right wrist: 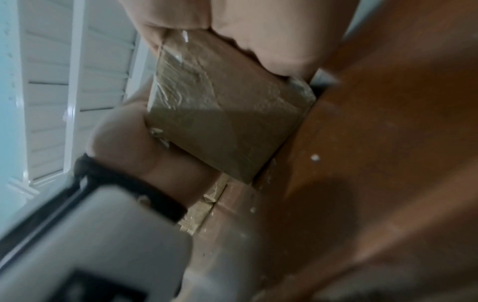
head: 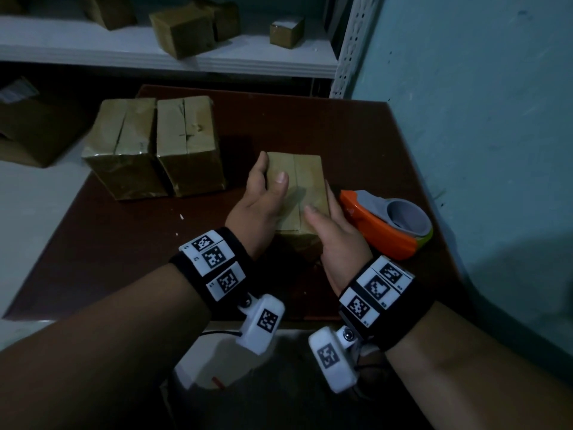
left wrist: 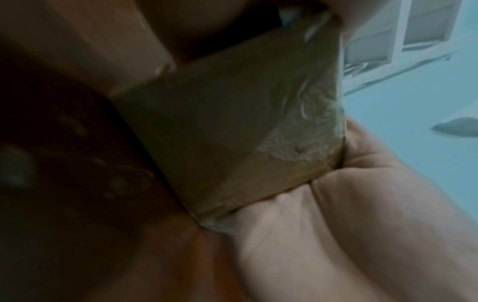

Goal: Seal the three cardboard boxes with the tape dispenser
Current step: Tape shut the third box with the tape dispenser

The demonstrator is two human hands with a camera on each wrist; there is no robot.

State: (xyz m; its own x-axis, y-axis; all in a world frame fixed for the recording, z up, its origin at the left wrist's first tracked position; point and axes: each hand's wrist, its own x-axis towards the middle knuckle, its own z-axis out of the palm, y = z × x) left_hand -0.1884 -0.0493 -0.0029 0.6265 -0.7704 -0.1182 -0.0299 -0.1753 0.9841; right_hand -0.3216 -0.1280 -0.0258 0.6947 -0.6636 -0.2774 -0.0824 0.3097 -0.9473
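I see a dark brown table [head: 310, 131]. On it: two taped cardboard boxes [head: 155, 147] touching side by side at far left, a smaller box [head: 307, 178] mid-table, orange tape dispenser [head: 387, 225] just right of it.

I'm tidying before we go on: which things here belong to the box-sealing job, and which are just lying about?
Part of the job:
- small box on the brown table, held by left hand and right hand
- two boxes side by side
- orange tape dispenser, untouched

Lying about:
- boxes on the white shelf
- open carton on the floor
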